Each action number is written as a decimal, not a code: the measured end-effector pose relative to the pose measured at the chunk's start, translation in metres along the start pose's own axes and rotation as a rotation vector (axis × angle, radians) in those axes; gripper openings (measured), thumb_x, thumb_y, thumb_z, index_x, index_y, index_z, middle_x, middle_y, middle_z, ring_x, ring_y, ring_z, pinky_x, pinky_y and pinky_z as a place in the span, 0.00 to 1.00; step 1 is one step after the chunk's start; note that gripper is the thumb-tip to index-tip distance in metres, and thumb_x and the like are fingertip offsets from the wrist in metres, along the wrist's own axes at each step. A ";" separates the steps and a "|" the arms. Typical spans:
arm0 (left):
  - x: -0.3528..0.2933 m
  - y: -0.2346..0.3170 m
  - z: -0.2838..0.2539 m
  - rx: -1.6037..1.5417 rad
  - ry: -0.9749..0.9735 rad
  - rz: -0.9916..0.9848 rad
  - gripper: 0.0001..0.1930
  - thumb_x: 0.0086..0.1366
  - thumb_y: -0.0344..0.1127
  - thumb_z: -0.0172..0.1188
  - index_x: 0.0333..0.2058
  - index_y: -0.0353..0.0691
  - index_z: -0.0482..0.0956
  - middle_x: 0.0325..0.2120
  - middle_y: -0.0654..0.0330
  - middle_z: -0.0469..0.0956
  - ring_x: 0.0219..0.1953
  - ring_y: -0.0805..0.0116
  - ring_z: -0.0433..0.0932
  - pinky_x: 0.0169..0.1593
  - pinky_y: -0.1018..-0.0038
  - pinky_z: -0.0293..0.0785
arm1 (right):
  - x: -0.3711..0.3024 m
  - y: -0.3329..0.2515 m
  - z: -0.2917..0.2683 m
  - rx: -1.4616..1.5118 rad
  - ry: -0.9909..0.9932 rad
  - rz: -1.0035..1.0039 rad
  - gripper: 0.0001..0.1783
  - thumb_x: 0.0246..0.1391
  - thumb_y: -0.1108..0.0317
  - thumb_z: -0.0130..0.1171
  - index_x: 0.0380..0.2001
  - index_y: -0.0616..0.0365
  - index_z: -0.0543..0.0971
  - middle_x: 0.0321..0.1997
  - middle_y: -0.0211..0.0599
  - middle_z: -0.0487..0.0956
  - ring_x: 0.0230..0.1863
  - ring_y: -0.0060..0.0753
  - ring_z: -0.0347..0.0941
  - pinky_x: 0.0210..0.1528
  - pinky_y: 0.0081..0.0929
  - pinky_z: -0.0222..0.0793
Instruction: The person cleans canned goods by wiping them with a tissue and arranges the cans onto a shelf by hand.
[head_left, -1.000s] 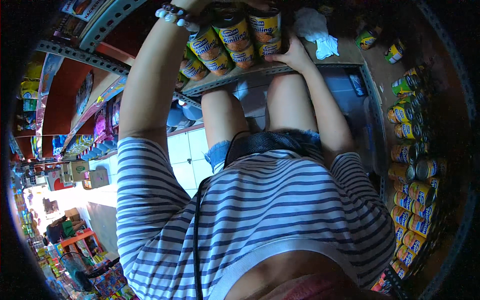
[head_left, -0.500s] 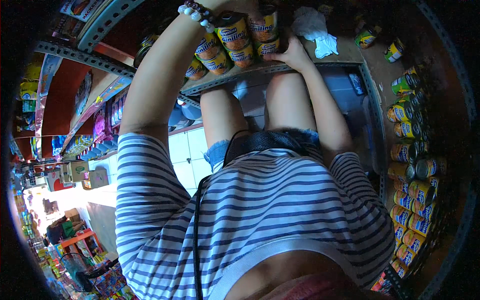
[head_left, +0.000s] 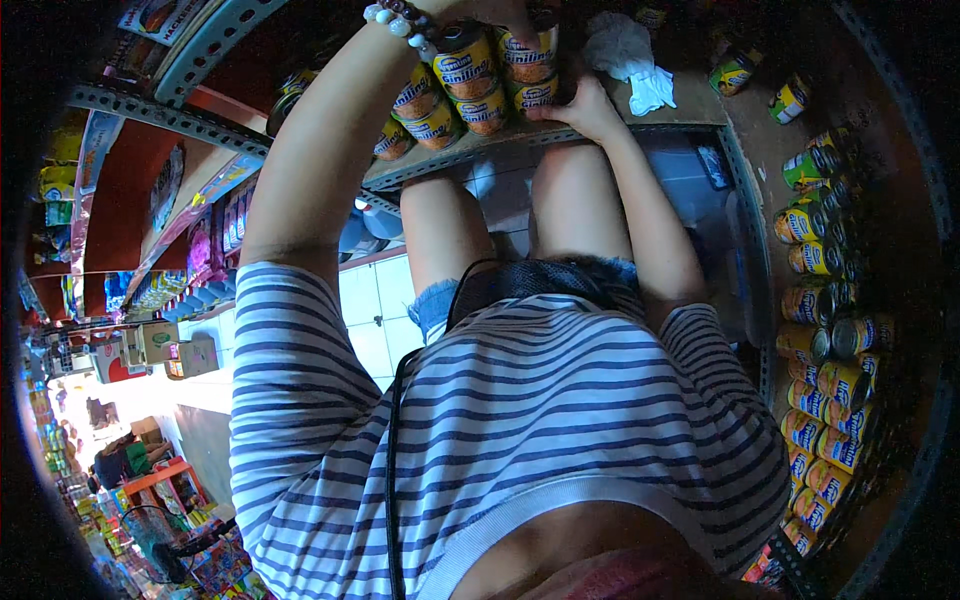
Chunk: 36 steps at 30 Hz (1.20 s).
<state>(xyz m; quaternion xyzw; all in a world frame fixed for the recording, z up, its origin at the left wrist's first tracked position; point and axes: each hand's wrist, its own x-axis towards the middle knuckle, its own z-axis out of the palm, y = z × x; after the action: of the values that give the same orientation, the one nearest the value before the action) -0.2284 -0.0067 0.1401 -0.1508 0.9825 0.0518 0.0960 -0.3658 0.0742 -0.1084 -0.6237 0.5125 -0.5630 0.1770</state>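
Observation:
Short yellow-labelled cans stand in two-high stacks on a shelf in front of me. My left hand (head_left: pixel 508 14) reaches over them from the left, a bead bracelet (head_left: pixel 398 22) on its wrist. Its fingers curl over the front of the upper can (head_left: pixel 529 66) in the rightmost stack; the rest of the hand is cut off or dark. My right hand (head_left: pixel 590 108) is around the right side of the lower can (head_left: pixel 538 94) of that stack. Its thumb lies across the can's lower front, and the other fingers are partly hidden in shadow. Another stacked can (head_left: pixel 466 68) stands just left.
A crumpled whitish plastic bag (head_left: pixel 628 58) lies right of my right hand. Many cans (head_left: pixel 808 258) line the right-hand shelf, some on their sides. The shelf's perforated metal edge (head_left: pixel 650 130) runs above my knees. At left are shelves of packets (head_left: pixel 160 290) and boxes (head_left: pixel 190 355).
My left forearm and wrist have shifted slightly right and up. The upper can has barely moved, and my right hand stays where it was.

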 end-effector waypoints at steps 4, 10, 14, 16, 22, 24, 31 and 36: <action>0.001 -0.008 0.003 -0.015 -0.017 -0.010 0.34 0.50 0.44 0.71 0.56 0.40 0.73 0.50 0.50 0.77 0.53 0.53 0.75 0.55 0.65 0.71 | 0.002 -0.006 0.001 -0.029 -0.039 0.062 0.59 0.25 0.54 0.83 0.61 0.65 0.62 0.60 0.48 0.72 0.62 0.43 0.67 0.64 0.38 0.61; 0.000 0.003 -0.002 0.080 -0.009 -0.017 0.34 0.50 0.46 0.71 0.55 0.40 0.73 0.49 0.50 0.77 0.52 0.52 0.75 0.55 0.65 0.71 | 0.001 -0.002 0.001 -0.009 0.013 0.019 0.60 0.25 0.53 0.83 0.61 0.66 0.62 0.60 0.48 0.72 0.62 0.43 0.66 0.65 0.37 0.60; -0.001 -0.003 0.000 0.016 -0.032 0.022 0.34 0.49 0.46 0.71 0.55 0.39 0.73 0.48 0.49 0.78 0.50 0.52 0.76 0.54 0.64 0.71 | 0.001 -0.007 0.001 -0.044 -0.020 0.050 0.63 0.24 0.51 0.83 0.62 0.66 0.60 0.61 0.49 0.70 0.63 0.44 0.65 0.66 0.38 0.59; -0.002 -0.009 0.003 0.035 0.002 0.039 0.35 0.49 0.46 0.72 0.55 0.39 0.73 0.48 0.49 0.78 0.50 0.52 0.76 0.54 0.65 0.71 | 0.000 -0.013 0.002 -0.066 -0.011 0.040 0.65 0.24 0.50 0.83 0.64 0.65 0.59 0.62 0.50 0.69 0.64 0.46 0.63 0.66 0.39 0.58; -0.003 -0.005 -0.001 -0.016 -0.009 0.004 0.39 0.48 0.46 0.73 0.57 0.39 0.71 0.50 0.49 0.77 0.52 0.53 0.74 0.55 0.65 0.70 | 0.000 -0.015 0.000 -0.011 -0.012 0.009 0.64 0.25 0.49 0.82 0.64 0.65 0.59 0.62 0.51 0.68 0.65 0.46 0.62 0.67 0.39 0.58; -0.003 -0.006 0.001 -0.076 -0.017 -0.013 0.40 0.48 0.47 0.73 0.59 0.39 0.70 0.50 0.50 0.77 0.53 0.54 0.74 0.56 0.65 0.70 | 0.000 -0.016 -0.002 -0.018 -0.023 0.014 0.64 0.25 0.49 0.82 0.64 0.65 0.59 0.62 0.52 0.68 0.65 0.46 0.62 0.67 0.39 0.58; -0.005 -0.007 0.003 -0.046 0.011 -0.007 0.41 0.48 0.46 0.73 0.60 0.39 0.68 0.50 0.50 0.77 0.53 0.55 0.74 0.56 0.67 0.70 | -0.002 -0.015 0.001 -0.045 -0.002 -0.019 0.62 0.26 0.47 0.81 0.63 0.62 0.61 0.62 0.50 0.69 0.64 0.48 0.65 0.66 0.41 0.60; 0.000 -0.005 0.000 -0.088 -0.036 -0.021 0.41 0.47 0.46 0.73 0.59 0.38 0.69 0.50 0.50 0.77 0.53 0.54 0.75 0.56 0.66 0.70 | -0.001 -0.002 0.001 -0.072 0.012 -0.019 0.63 0.26 0.46 0.81 0.64 0.62 0.60 0.63 0.52 0.69 0.65 0.50 0.64 0.66 0.42 0.59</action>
<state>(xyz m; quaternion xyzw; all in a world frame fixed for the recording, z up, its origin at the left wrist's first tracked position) -0.2265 -0.0109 0.1394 -0.1643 0.9758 0.0967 0.1075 -0.3641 0.0751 -0.1077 -0.6310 0.5276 -0.5496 0.1461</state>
